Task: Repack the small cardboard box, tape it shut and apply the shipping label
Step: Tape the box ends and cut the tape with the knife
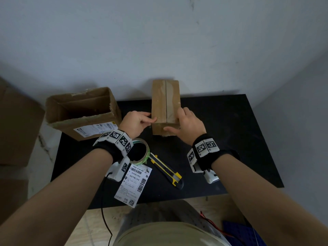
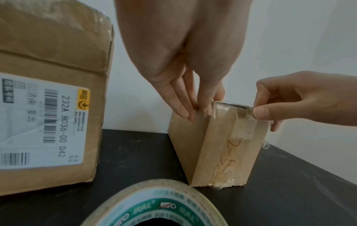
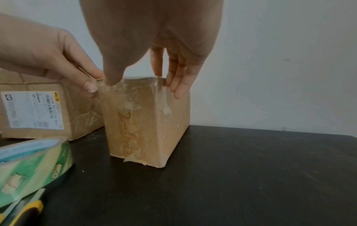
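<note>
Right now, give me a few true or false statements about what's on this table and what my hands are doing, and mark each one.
1. The small cardboard box stands on the black table with both hands on it. True.
2. The tape roll sits on top of the small box. False: it lies on the table, near the left wrist.
3. The large cardboard box is open at the top. True.
4. The shipping label is already stuck on the small box. False: it lies loose at the table's near edge.
5. The right hand holds the utility knife. False: the knife lies on the table; that hand grips the small box, as does the left hand.
</note>
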